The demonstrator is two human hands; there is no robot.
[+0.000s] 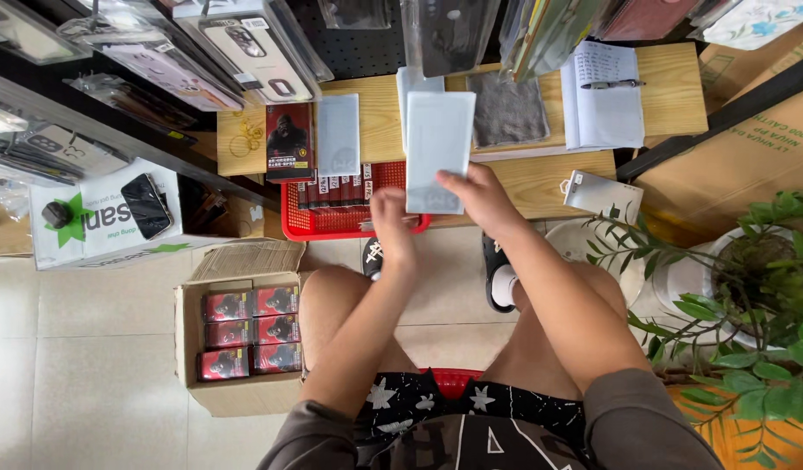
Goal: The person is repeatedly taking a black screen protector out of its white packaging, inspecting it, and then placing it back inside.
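Two hands busy: right hand [480, 196] pinching pale sleeve [438, 148], left hand [391, 218] closed near red basket [332, 228]. Risk: sleeve slipping, dropping into basket.

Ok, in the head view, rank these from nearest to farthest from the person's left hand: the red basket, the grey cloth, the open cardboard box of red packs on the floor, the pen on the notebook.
From the left hand:
1. Red basket, just beside and behind the hand.
2. Grey cloth, on the wooden shelf, up and to the right.
3. Open cardboard box, on the floor, down to the left; too close to the cloth to rank firmly.
4. Pen, on the notebook, far right of the shelf.
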